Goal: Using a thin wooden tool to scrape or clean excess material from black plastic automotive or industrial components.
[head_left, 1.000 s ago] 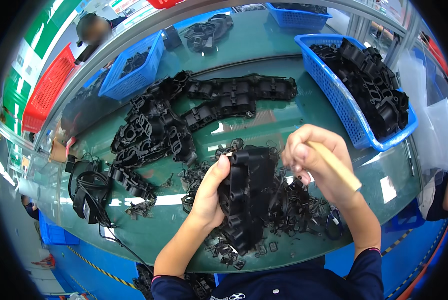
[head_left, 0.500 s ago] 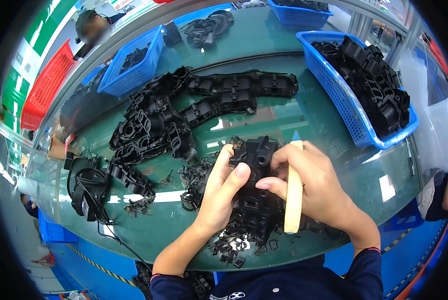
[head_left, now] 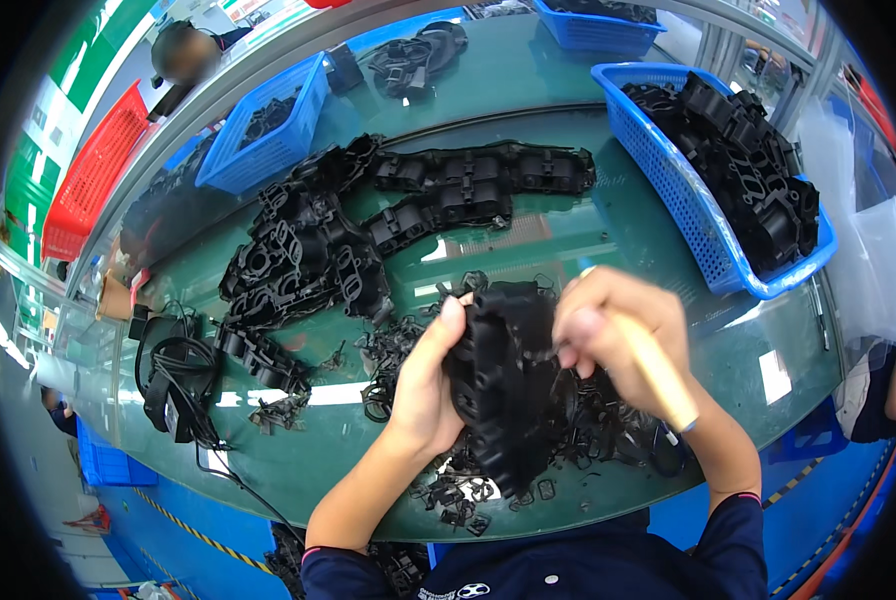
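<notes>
Red basket [head_left: 96, 175] off to your left, translucent sheeting [head_left: 876, 265] to your right.
On your tabletop [head_left: 648, 225] lies a coiled black cable [head_left: 196, 352]; below, the blue floor [head_left: 218, 510] carries a striped line [head_left: 203, 534] (yellow and black, running along your left side).

A factory workshop shows in black molded parts [head_left: 478, 178] on a green tabletop [head_left: 633, 240], blue baskets [head_left: 683, 205] and striped floor tape [head_left: 203, 534].

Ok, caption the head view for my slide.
Left hand gripping a black part, right hand holding a yellow stick beside it, over small black pieces on a green tabletop.
</notes>
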A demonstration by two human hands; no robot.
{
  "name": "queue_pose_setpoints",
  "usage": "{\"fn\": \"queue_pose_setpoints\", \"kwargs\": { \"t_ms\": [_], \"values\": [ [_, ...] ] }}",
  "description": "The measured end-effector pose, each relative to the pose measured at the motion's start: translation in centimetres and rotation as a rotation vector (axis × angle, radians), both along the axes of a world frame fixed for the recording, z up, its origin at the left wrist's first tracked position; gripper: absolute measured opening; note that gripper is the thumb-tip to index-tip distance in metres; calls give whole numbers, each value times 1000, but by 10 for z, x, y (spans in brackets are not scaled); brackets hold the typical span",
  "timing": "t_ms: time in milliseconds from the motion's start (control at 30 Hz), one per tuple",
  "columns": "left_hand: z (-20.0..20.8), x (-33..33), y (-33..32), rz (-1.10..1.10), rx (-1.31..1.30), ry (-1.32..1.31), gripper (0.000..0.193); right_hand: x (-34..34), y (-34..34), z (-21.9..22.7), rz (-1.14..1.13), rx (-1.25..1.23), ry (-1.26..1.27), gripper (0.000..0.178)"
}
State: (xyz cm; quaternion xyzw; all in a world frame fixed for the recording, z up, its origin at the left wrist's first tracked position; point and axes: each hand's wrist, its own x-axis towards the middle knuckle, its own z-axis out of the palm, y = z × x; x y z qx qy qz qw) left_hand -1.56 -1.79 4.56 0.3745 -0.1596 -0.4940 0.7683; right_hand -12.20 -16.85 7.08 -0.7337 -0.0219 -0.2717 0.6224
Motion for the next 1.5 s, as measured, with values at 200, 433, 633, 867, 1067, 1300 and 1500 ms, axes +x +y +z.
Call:
{"fn": "queue_pose_setpoints", "kwargs": {
  "t_ms": [200,433,633,867,1067,1300,1500],
  "values": [
    [-9,13,0,-185,40,357,51,-5,-11,-5,-51,-113,-100,61],
    [-1,5,-1,-159,130,332,48,2,-2,9,-125,-653,-295,23],
    [13,5,0,-149,140,485,45,4,-3,-4,-80,-519,-370,23],
    [11,8,4,-103,171,481,39,4,-4,7,107,-579,-273,20],
    [17,7,3,-34,290,455,37,3,-6,7,127,-632,-252,17],
    [16,6,1,-11,318,406,36,5,-4,3,72,-700,-326,17],
    [8,6,5,-87,265,403,40,9,1,-6,-14,-835,-387,17]
  ]
}}
